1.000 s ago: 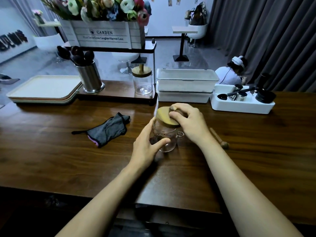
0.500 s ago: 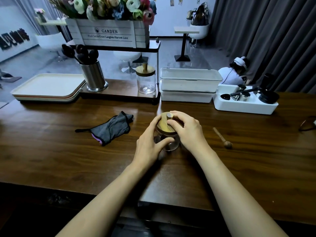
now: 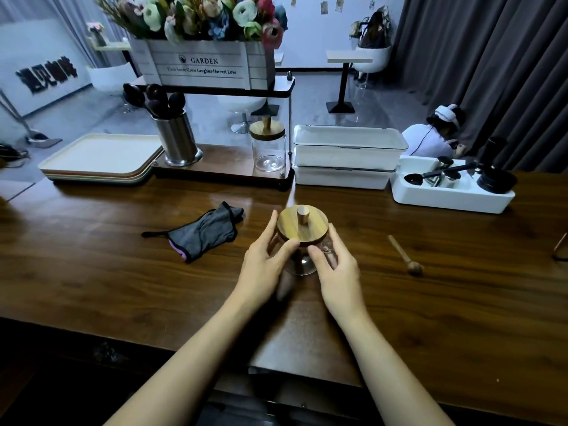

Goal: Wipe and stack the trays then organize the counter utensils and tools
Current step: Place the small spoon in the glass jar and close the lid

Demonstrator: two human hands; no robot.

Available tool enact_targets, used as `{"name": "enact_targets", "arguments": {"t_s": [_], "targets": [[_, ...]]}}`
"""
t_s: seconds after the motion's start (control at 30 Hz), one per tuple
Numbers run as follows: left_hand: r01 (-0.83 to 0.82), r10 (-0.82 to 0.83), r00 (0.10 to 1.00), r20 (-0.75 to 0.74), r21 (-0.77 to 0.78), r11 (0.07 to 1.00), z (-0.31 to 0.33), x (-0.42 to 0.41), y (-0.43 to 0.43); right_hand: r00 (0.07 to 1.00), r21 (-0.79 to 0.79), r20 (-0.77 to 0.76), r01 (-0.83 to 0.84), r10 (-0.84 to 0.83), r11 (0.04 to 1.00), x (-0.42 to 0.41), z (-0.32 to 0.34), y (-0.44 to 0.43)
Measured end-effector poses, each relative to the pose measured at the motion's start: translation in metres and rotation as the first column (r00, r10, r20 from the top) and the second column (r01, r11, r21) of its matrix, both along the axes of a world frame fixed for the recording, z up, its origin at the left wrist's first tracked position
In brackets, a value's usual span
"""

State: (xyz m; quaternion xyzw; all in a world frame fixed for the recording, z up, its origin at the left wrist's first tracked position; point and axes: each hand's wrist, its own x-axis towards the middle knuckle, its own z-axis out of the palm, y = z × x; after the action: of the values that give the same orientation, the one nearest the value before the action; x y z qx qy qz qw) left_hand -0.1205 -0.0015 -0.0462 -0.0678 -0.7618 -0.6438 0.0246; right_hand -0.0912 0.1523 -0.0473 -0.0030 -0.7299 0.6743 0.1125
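Both hands are wrapped round a small glass jar [image 3: 305, 266] that stands on the table [image 3: 92, 272] right in front of the person: the left hand [image 3: 266, 259] curls against its left side with the thumb pressed just under the lid, and the right hand [image 3: 335, 267] cups the right side, fingers bent round the glass. A round wooden lid [image 3: 302, 226] with an upright knob sits on top of the jar, above the fingertips. Just left of the left hand lies a crumpled grey cloth [image 3: 205, 234] with a purple edge, flat on the wood. Off to the right of the right hand, apart from it, a small wooden stick [image 3: 404, 255] with a rounded end lies on the table. Beyond the hands, at the far edge, a second lidded jar [image 3: 268, 147] stands on a low rack next to a steel holder [image 3: 179, 139] full of dark spoons, with a white flower box [image 3: 209, 67] on the shelf above. Far left of that, the trays [image 3: 101, 159] lie in a neat stack. Beyond and to the right of the hands are two white lidded boxes [image 3: 344, 155], one on the other, and then a white caddy [image 3: 451, 199] holding dark coffee tools.
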Motion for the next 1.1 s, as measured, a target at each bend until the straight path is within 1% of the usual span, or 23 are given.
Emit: {"name": "enact_targets", "arguments": {"t_s": [0.07,0.17,0.23,0.3,0.43,0.57,0.8,0.97,1.1], "targets": [[-0.044,0.044,0.999,-0.018,0.014,0.999,0.004,-0.002,-0.005,0.999,-0.033,-0.038,-0.012,0.01,0.999,-0.009,0.0,-0.011],[-0.11,0.113,0.992,-0.056,0.045,0.993,0.015,-0.017,-0.027,0.998,-0.029,-0.051,-0.034,0.033,0.999,-0.034,0.006,-0.034],[-0.136,0.14,0.986,-0.086,0.055,0.989,0.026,-0.035,-0.05,0.995,-0.04,-0.09,-0.039,0.035,0.998,-0.061,0.013,-0.06],[-0.152,0.16,0.982,-0.098,0.078,0.985,0.038,-0.06,-0.075,0.996,-0.027,-0.092,0.008,-0.011,1.0,-0.088,0.025,-0.091],[-0.203,0.214,0.968,-0.127,0.097,0.974,0.059,-0.117,-0.123,0.993,-0.075,-0.109,0.044,-0.052,0.996,-0.144,0.045,-0.146],[-0.216,0.224,0.964,-0.142,0.07,0.974,0.067,-0.176,-0.158,0.995,-0.076,-0.101,0.005,-0.013,0.997,-0.203,0.051,-0.182],[-0.157,0.148,0.973,-0.177,-0.039,0.987,0.057,-0.259,-0.177,0.997,-0.038,-0.002,-0.071,0.071,0.997,-0.273,0.046,-0.202],[-0.161,0.152,0.978,-0.142,-0.053,0.985,0.048,-0.288,-0.19,0.996,-0.049,0.057,-0.065,0.068,0.997,-0.303,0.04,-0.208],[-0.177,0.161,0.973,-0.164,-0.09,0.98,0.043,-0.3,-0.195,0.994,-0.053,0.08,-0.075,0.079,0.996,-0.313,0.04,-0.216]]}}
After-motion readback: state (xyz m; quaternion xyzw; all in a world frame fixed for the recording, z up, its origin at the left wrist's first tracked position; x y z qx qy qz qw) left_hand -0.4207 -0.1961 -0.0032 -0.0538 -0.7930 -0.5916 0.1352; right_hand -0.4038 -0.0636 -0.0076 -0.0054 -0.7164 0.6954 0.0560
